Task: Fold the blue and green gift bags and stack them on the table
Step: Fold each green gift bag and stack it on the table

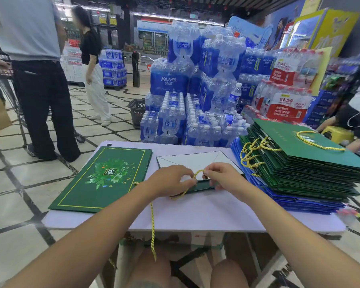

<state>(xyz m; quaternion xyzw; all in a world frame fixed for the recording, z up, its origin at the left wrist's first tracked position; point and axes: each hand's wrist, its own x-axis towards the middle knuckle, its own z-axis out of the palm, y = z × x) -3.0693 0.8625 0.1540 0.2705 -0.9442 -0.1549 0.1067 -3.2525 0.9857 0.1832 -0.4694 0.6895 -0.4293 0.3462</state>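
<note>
Gift bags (279, 183) cover most of a white table (195, 217).

Behind the table, shrink-wrapped water bottle packs (183, 80) are piled on the floor (19, 183), the tallest mass in view. Each wrap is full of capped bottles.

Right end of table: tall stack of flattened green bags (312, 173), yellow handles sticking out toward the middle. It sits on a lower layer of flattened blue bags (295, 201).

Left end: printed green bag (100, 179) lying flat, leaf design up, on at least one more like it.

Centre: unfinished bag (195, 160) lying flat, white inner face up, dark green rim strip at the near edge under both hands. Nothing seen inside it.

Shopping basket (137, 109) on the floor beside the water; contents cannot be made out.

Left hand (170, 180): grip closed, fingers curled on the yellow cord (152, 221).

Right hand (222, 177): grip a thumb-and-finger pinch on the same cord, at the rim.

A short loop of cord arches between the two hands. The long tail runs under the left wrist and hangs off the near table edge.
</note>
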